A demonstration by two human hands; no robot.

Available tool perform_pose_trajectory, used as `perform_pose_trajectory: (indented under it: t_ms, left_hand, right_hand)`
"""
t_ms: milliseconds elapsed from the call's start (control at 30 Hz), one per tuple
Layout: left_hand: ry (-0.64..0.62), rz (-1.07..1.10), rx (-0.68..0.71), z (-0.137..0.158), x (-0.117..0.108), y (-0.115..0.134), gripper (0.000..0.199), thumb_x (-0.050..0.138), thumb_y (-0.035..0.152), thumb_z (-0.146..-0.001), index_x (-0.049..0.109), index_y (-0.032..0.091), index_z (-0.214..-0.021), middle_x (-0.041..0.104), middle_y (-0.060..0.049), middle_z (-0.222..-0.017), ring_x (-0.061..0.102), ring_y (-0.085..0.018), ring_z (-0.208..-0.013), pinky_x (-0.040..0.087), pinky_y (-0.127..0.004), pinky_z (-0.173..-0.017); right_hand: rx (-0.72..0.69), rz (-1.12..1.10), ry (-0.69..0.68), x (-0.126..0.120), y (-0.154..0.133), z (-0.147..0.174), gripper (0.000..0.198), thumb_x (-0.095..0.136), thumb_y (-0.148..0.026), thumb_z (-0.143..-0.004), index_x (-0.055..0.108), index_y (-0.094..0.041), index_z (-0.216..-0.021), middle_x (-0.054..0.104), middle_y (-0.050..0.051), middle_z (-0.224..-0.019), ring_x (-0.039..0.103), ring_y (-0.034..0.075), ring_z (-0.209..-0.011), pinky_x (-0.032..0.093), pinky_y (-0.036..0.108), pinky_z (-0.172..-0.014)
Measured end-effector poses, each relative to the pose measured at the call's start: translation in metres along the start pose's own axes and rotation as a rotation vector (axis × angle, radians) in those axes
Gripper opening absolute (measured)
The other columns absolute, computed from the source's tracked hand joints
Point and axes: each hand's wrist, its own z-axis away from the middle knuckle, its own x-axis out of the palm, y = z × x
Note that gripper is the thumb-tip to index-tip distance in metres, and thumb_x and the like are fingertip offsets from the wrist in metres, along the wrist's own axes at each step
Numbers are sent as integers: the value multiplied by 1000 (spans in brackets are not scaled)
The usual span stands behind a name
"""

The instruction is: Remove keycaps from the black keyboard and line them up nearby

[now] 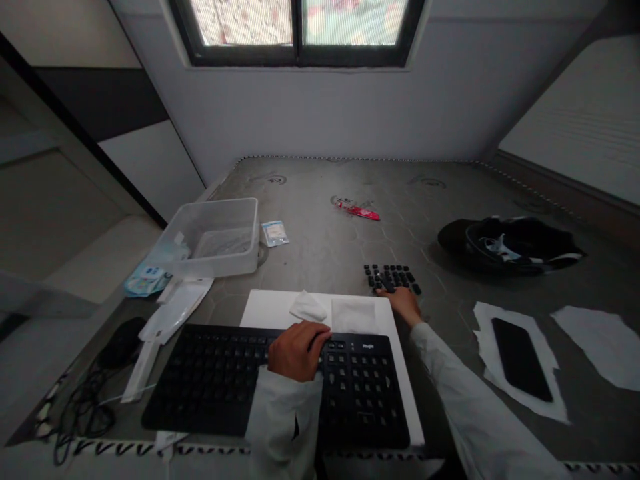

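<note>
A black keyboard (215, 373) lies across a white board (260, 303) in front of me. My left hand (297, 350) rests on its middle, with the fingers bent together at the far edge and the thumb alongside, holding the keyboard. In the number block on the right, many keys look bare, with small stems showing. Beyond the board, loose black keycaps (400, 277) lie in rows on the table. My right hand (405, 305) reaches to their near side, fingers closed around a small dark slim thing (385, 281) whose kind I cannot make out.
White wipes (307, 307) lie on the board. At left are a clear plastic box (220, 267), a packet (275, 233), a mouse (121, 342) and cables. A red-handled tool (363, 212) lies farther back. A phone (520, 359) on tissue and a black helmet (510, 247) are right.
</note>
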Motion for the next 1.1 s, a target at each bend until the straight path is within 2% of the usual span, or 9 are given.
perform_pose_trajectory:
  t_ms: [167,333,833,1100]
  left_hand:
    - [1,3,2,0,-1,1,15,56,30,-93,69,24,-89,73,2,-86,67,-14,-80,50,-25,-73]
    - [-5,6,12,0,-1,0,18,53,31,-94,70,24,-89,73,1,-85,67,-14,-78,52,-25,-73]
    - [16,17,11,1,3,-3,19,53,32,-94,69,24,-89,74,1,-85,67,-15,-79,52,-26,-73]
    - [17,19,8,2,4,-5,16,55,30,-93,69,24,-90,74,2,-86,67,-14,-80,52,-26,-74]
  right_hand:
    - [16,-9,-19,5,-3,-2,46,65,-57,-73,76,-20,-97,74,16,-96,70,31,-89,50,34,-70]
    - [22,-5,10,6,-7,-1,48,62,-59,-74,76,-19,-98,73,18,-98,69,33,-93,50,37,-70]
    - [-35,-31,2,5,-7,1,43,66,-55,-75,77,-18,-93,74,17,-92,70,28,-87,48,30,-68]
    - [-23,-10,-4,2,-7,3,45,62,-56,-77,76,-18,-96,73,18,-95,69,33,-90,48,35,-68]
